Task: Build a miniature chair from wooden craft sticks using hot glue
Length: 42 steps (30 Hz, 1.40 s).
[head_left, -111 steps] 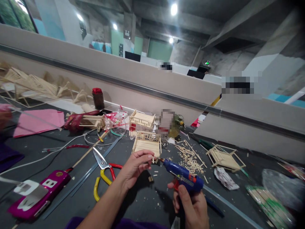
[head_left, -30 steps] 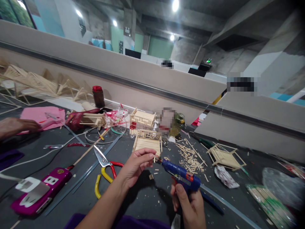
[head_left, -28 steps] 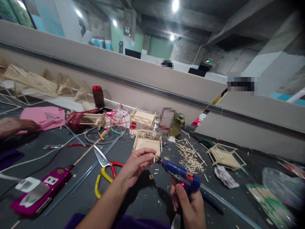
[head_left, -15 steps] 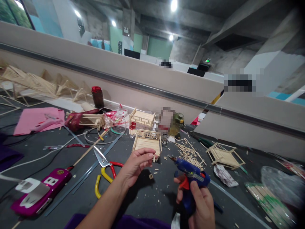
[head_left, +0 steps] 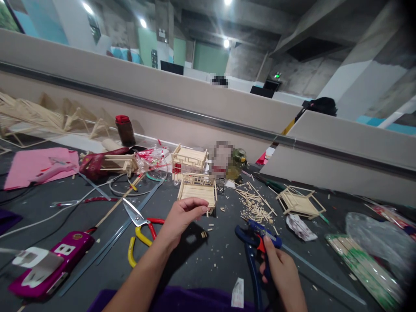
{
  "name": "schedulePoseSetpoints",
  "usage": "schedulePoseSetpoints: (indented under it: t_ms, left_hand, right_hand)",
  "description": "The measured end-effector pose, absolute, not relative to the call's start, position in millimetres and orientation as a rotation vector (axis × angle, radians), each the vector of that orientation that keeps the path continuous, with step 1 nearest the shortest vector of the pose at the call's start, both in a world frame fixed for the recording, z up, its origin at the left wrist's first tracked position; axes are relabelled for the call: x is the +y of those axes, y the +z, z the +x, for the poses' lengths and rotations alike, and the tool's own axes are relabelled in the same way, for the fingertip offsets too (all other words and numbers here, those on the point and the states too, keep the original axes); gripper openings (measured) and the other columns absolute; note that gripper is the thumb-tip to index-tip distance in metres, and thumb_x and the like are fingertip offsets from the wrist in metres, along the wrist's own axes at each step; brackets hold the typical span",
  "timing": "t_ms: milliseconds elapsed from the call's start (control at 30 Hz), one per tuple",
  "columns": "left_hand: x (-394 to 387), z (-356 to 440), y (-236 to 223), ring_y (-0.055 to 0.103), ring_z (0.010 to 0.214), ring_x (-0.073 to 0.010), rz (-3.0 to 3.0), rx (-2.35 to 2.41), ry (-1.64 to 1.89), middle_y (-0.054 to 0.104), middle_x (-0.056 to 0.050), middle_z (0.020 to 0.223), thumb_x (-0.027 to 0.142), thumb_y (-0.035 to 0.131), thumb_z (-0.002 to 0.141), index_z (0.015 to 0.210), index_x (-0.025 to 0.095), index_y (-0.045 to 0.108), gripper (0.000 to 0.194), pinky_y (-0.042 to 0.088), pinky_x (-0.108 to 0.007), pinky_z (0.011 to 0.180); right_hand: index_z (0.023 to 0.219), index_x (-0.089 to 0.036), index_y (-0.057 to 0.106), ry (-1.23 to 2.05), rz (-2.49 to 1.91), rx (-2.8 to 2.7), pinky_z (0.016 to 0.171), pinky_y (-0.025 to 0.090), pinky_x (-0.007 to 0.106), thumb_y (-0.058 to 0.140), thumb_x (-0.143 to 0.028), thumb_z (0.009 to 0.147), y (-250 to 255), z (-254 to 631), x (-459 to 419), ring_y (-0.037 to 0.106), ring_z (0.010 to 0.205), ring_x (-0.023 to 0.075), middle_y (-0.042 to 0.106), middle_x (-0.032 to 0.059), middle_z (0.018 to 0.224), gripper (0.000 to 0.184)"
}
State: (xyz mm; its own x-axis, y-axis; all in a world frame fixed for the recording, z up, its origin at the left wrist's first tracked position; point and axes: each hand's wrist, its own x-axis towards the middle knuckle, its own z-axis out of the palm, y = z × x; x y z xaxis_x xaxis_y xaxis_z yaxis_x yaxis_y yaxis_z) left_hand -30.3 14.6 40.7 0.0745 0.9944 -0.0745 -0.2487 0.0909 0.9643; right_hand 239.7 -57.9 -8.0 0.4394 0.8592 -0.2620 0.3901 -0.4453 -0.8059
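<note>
The right hand (head_left: 281, 262) had drawn the blue glue gun (head_left: 258, 227) back, down and to the right, so that its nozzle, close to the left fingertips a second earlier, now stood well apart from them. Across the dark table (head_left: 214, 277), the small wooden bench (head_left: 196, 192) stood upright just beyond the left hand (head_left: 182, 216), its length running left to right and its near edge partly hidden by that hand, clearly the nearer of the two. The gun slanted, nozzle up and leftward, beside a dark-blue-handled tool (head_left: 252, 275); the right fingers were wrapped around its grip. The left thumb and forefinger were drawn close at the tips, though I couldn't tell whether they pinched a sliver of wood. Below them lay a few tiny cut pieces (head_left: 203, 234).
</note>
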Motion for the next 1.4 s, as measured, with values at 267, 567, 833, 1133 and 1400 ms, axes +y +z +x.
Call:
schedulePoseSetpoints:
  t_ms: [267,567,833,1133,1400]
  left_hand:
    - [15.3,-33.7,42.7,0.053,0.063,-0.0106,1.015,1.032,1.172,0.072,-0.003,0.078,0.031,0.082,0.064,0.082,0.016,0.077,0.024,0.042,-0.023,0.063]
    - [18.1,-38.5,37.3,0.052,0.059,-0.0086,0.927,1.017,1.180,0.069,-0.003,0.074,0.030,0.083,0.064,0.084,0.014,0.077,0.026,0.042,-0.022,0.061]
    - [19.7,-39.0,40.5,0.054,0.061,-0.0093,0.852,0.967,1.178,0.072,-0.005,0.077,0.030,0.085,0.061,0.084,0.014,0.077,0.029,0.044,-0.022,0.060]
    - [18.2,-37.6,37.7,0.055,0.063,-0.0094,0.831,0.943,1.149,0.073,-0.006,0.079,0.029,0.086,0.062,0.084,0.014,0.076,0.028,0.044,-0.021,0.061]
    - [16.3,-34.8,38.6,0.056,0.065,-0.0103,0.896,0.925,1.084,0.072,-0.006,0.080,0.029,0.083,0.065,0.084,0.014,0.076,0.025,0.044,-0.021,0.061]
  right_hand:
    - [0.073,-0.022,0.067,0.481,-2.697,-1.360,0.063,0.046,0.043,0.025,-0.065,0.091,22.8,239.7,-62.2,0.069,0.077,0.0358,0.073,0.0205,0.086,0.063]
    - [0.083,-0.023,0.062,0.247,-1.715,-2.200,0.070,0.043,0.029,0.051,-0.015,0.090,20.8,149.4,-43.3,0.062,0.083,0.0213,0.066,0.0042,0.085,0.015]
    - [0.106,-0.026,0.069,0.235,-1.617,-2.307,0.070,0.041,0.026,0.052,-0.012,0.091,-14.3,121.7,-22.5,0.059,0.090,0.0202,0.062,0.0053,0.092,0.026]
    - [0.088,-0.021,0.067,0.374,-1.520,-2.175,0.071,0.041,0.026,0.057,-0.006,0.085,-15.8,120.9,-22.9,0.058,0.088,0.0196,0.062,0.0045,0.089,0.018]
    - [0.088,-0.019,0.068,0.778,-1.274,-1.340,0.063,0.045,0.025,0.060,-0.032,0.089,8.9,126.7,-26.1,0.059,0.069,0.0157,0.067,0.0016,0.080,0.015]
